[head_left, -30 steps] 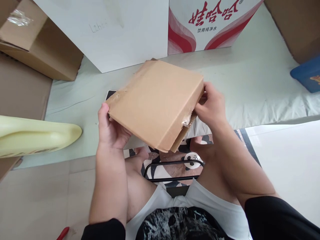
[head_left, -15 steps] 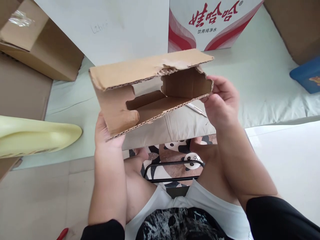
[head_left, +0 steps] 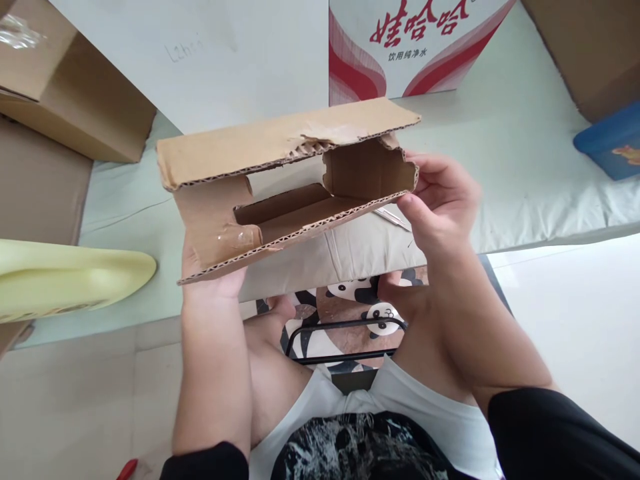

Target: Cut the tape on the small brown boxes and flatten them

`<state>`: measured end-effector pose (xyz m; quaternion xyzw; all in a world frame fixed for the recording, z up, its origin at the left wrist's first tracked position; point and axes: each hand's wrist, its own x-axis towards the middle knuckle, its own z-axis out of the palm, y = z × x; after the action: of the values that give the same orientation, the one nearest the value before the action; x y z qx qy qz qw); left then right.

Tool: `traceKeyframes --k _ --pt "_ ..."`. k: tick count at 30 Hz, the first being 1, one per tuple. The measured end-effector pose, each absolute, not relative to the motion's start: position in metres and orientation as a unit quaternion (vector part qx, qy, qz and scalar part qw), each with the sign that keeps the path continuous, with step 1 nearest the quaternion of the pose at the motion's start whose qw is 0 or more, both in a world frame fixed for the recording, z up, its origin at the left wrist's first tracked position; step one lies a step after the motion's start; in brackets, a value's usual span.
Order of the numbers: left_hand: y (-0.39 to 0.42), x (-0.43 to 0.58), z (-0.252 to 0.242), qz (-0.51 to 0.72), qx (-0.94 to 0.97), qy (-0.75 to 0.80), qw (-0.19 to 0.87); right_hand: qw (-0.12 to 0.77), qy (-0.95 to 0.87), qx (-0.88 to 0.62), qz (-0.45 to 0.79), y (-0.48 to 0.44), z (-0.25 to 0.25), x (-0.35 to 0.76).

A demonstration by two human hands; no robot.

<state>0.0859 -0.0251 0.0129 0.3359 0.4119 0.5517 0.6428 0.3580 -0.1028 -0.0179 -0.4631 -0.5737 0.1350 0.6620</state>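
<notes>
Left hand clasps the carton at its left end; right hand pinches its right edge; it is raised above the cloth, one side open; beyond stands a red-printed panel.

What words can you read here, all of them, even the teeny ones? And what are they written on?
"娃哈哈": big red letters on the red-and-white box, tops partly cut off.
"饮用纯净水": small black letters below, same box.
"Lzh…": faint writing on the white panel; the rest is too faint to read.
Yellow object: marks along its lower edge, unreadable.
Cardboard box in the hands: no writing visible.
</notes>
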Motion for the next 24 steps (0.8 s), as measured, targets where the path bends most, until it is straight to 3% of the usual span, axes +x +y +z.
traceKeyframes --k 8,16,24 --pt "-0.0263 0.0842 0.0125 0.549 0.339 0.406 0.647 0.637 -0.601 -0.482 0.039 -0.1078 -0.0147 0.3563" --pt "-0.0267 0.0850 0.0130 0.547 0.349 0.406 0.643 0.600 -0.591 -0.539 0.028 -0.1091 -0.0147 0.3556" --pt "-0.0257 0.0840 0.0102 0.546 0.363 0.387 0.649 0.617 -0.596 -0.513 0.034 -0.1088 -0.0153 0.3561"
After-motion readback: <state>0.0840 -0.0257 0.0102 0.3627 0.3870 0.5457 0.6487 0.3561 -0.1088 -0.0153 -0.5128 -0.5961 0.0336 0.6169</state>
